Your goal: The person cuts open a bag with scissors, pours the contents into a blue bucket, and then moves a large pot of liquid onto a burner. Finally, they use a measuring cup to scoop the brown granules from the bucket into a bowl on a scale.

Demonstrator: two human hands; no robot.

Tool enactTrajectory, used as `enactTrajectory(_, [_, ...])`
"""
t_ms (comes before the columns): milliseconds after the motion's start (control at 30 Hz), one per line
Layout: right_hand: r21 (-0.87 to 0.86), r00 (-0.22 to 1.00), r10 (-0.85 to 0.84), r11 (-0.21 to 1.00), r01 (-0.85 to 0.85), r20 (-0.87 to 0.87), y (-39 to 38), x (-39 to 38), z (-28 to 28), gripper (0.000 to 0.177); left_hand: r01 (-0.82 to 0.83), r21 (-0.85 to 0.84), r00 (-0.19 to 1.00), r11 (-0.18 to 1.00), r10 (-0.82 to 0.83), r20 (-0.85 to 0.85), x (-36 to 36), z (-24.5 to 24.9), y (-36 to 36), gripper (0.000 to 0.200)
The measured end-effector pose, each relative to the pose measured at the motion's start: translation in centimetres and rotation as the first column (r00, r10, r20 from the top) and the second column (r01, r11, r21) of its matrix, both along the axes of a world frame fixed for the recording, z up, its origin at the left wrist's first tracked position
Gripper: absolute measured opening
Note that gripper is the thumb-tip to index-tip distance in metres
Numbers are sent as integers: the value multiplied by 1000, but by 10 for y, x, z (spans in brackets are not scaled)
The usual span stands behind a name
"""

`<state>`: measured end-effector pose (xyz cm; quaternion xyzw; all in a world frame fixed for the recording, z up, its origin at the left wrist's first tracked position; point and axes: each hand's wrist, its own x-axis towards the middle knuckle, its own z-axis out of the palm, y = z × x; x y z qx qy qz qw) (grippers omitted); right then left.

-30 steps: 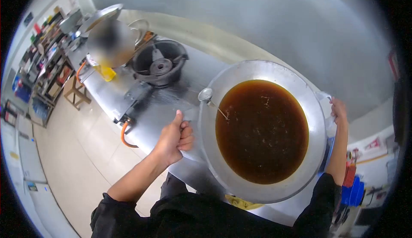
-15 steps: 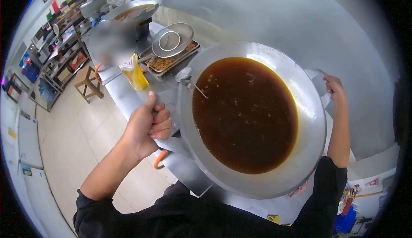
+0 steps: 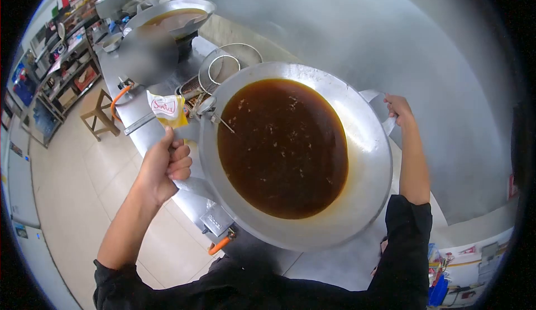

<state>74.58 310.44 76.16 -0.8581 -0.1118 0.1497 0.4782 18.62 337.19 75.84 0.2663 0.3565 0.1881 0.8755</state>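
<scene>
A large metal wok [image 3: 365, 159] holds dark brown oil-like liquid [image 3: 282, 153] with pale specks on it. My left hand [image 3: 163, 167] is closed round the wok's left loop handle, thumb pointing up. On the far right, the opposite handle [image 3: 375, 100] is gripped by my right hand [image 3: 399, 110]. A probe thermometer [image 3: 207, 108] is clipped on the left rim, its stem reaching over the liquid. Just beyond my left hand stands a yellow oil pouch [image 3: 167, 109] with a white label. The wok hides much of the counter under it.
Behind the wok, round wire strainers [image 3: 226, 67] lie over a partly hidden tray. A second wok [image 3: 195, 17] stands farther along the steel counter [image 3: 195, 209]. A burner fitting with an orange hose [image 3: 222, 246] is near the front edge. A wooden stool [image 3: 99, 111] is on the floor.
The wok and both my hands have shifted left in view, toward the oil pouch. More of the burner fitting by the front edge shows now, and the tray is more covered.
</scene>
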Motion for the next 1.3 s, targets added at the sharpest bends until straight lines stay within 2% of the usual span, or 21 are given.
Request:
enactTrajectory(233, [79,993,-110,990,114,-53,-13,6,-23,26,142,-6,989,990,-142,43,49,-16,77,34])
enactTrajectory(367, [135,980,-158,975,174,-118,-29,-7,-27,25,228,66,973,971,-226,-40,91,-21,124,34])
enactTrajectory(467, [207,958,-222,944,258,-180,-45,-23,-30,24,366,70,930,928,-368,7,121,-26,163,35])
enactTrajectory(500, [230,945,-252,927,298,-208,-49,-27,-31,23,347,75,938,935,-346,-32,135,-22,165,36])
enactTrajectory(600, [287,926,-300,888,358,-227,-56,-35,-28,22,426,134,905,895,-417,-89,160,-32,176,37])
enactTrajectory(633, [275,934,-295,898,343,-201,-59,-33,-26,22,445,117,896,888,-442,-51,162,-32,175,38])
enactTrajectory(733, [227,946,-270,924,307,-180,-60,-21,-24,22,397,56,918,916,-395,-42,163,-31,168,38])
enactTrajectory(800, [215,947,-241,934,286,-213,-55,-13,-19,21,381,102,924,919,-374,-81,157,-38,164,35])
enactTrajectory(900, [139,962,-251,954,264,-105,-44,-13,-19,21,302,68,949,951,-293,-119,145,-33,144,34])
enactTrajectory(1033, [130,975,-197,969,210,-106,-36,-3,-22,23,229,44,967,972,-222,-129,116,-32,119,34])
enactTrajectory(1133, [98,984,-152,982,161,-94,-23,-4,-25,24,161,-20,985,987,-162,-56,90,-33,100,35])
enactTrajectory(1167, [95,988,-121,987,130,-94,-20,5,-26,24,141,-23,986,990,-142,-86,84,-29,89,34])
enactTrajectory(1300, [70,995,-51,996,57,-88,5,14,-29,25,84,-13,996,996,-83,12,54,-29,68,35])
